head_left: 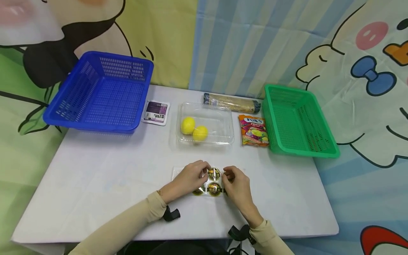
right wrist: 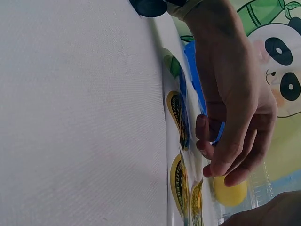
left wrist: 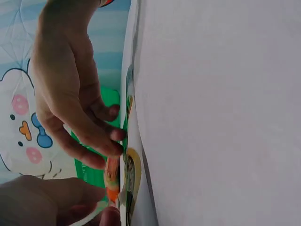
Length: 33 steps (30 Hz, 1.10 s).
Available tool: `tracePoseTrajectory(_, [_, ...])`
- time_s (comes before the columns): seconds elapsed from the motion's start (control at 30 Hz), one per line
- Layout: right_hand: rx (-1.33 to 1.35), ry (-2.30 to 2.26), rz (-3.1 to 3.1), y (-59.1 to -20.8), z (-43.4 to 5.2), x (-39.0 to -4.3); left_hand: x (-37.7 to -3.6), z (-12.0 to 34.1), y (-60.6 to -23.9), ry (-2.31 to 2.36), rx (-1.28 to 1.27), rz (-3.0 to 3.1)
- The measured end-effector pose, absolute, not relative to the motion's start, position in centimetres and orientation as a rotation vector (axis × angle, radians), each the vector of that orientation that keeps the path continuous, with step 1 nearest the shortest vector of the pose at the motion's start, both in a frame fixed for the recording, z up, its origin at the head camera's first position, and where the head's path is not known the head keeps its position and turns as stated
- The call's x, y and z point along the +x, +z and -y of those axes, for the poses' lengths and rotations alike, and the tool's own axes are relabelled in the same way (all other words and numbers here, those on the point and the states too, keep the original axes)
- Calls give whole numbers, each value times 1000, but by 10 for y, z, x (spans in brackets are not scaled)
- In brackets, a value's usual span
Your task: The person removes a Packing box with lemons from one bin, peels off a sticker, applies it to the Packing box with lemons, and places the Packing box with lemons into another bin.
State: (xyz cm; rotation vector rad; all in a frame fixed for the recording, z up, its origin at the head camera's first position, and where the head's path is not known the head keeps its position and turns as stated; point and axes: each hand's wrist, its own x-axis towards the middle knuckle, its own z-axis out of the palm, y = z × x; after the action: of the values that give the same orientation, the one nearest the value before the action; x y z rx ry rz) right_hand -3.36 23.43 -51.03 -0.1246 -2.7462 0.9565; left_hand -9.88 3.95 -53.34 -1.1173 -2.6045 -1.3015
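Observation:
A clear sheet of round black-and-gold stickers (head_left: pixel 214 189) lies on the table in front of the person. Over its left part, the left hand (head_left: pixel 191 175) has curled fingers and a fingertip close to an upper sticker; the hand covers some of the stickers. At the right end the right hand (head_left: pixel 237 184) bends thumb and forefinger down to the sheet. In the right wrist view, the left hand (right wrist: pixel 235 113) hovers beside the sheet's stickers (right wrist: pixel 178 186). From the left wrist view, the right hand's (left wrist: pixel 70 99) fingertips meet the sheet's edge. I cannot tell whether either hand pinches a sticker.
Behind the hands stands a clear plastic box (head_left: pixel 220 124) with two yellow balls (head_left: pixel 193 129). A blue basket (head_left: pixel 105 95) and a white-and-purple packet (head_left: pixel 156 112) are at left. A candy bag (head_left: pixel 253 130), a wrapped roll (head_left: pixel 232 102) and a green basket (head_left: pixel 296 120) are at right.

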Motion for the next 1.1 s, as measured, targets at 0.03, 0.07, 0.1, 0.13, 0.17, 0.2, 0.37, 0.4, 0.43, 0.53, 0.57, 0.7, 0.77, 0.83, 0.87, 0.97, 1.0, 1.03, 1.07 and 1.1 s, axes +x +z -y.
tracePoseTrajectory(0.03, [-131,956,2754,-512,-235,-34,-99,-41,-534,-1294,-1125,2611])
tracePoseTrajectory(0.07, [-136,953,2763,-513,-235,-35,-99,-42,-535,-1282,-1132,2616])
tracePoseTrajectory(0.1, [-135,945,2770,-514,-235,-36,-99,-43,-536,-1264,-1139,2625])
tracePoseTrajectory(0.13, [-136,942,2778,-514,-235,-36,-99,-44,-537,-1253,-1146,2629])
tracePoseTrajectory(0.17, [-140,940,2787,-514,-235,-37,-99,-45,-537,-1245,-1151,2633])
tracePoseTrajectory(0.2, [-138,941,2792,-514,-234,-38,-99,-46,-537,-1238,-1153,2635])
tracePoseTrajectory(0.37, [-130,979,2809,-511,-232,-41,-101,-47,-536,-1229,-1140,2660])
tracePoseTrajectory(0.4, [-130,987,2812,-511,-231,-42,-101,-48,-536,-1221,-1139,2673])
tracePoseTrajectory(0.43, [-129,994,2814,-510,-231,-42,-101,-48,-536,-1211,-1140,2689])
tracePoseTrajectory(0.53, [-126,1005,2826,-511,-230,-44,-102,-48,-535,-1171,-1133,2740])
tracePoseTrajectory(0.57, [-126,1010,2830,-511,-230,-44,-102,-48,-534,-1165,-1126,2755])
tracePoseTrajectory(0.7, [-154,1036,2843,-510,-230,-45,-102,-46,-533,-1149,-1105,2788])
tracePoseTrajectory(0.77, [-180,1056,2842,-510,-230,-45,-103,-46,-532,-1139,-1108,2800])
tracePoseTrajectory(0.83, [-210,1072,2843,-510,-231,-46,-104,-47,-531,-1128,-1111,2811])
tracePoseTrajectory(0.87, [-224,1074,2843,-511,-231,-46,-104,-48,-530,-1126,-1113,2816])
tracePoseTrajectory(0.97, [-256,1080,2847,-512,-232,-48,-106,-50,-529,-1120,-1104,2848])
tracePoseTrajectory(1.0, [-267,1082,2848,-512,-232,-49,-106,-50,-528,-1108,-1103,2857])
tracePoseTrajectory(1.03, [-277,1084,2849,-513,-232,-49,-106,-51,-528,-1084,-1102,2865])
tracePoseTrajectory(1.07, [-285,1089,2850,-513,-232,-50,-106,-51,-527,-1040,-1102,2869])
tracePoseTrajectory(1.1, [-292,1097,2850,-513,-232,-50,-107,-51,-527,-980,-1099,2876])
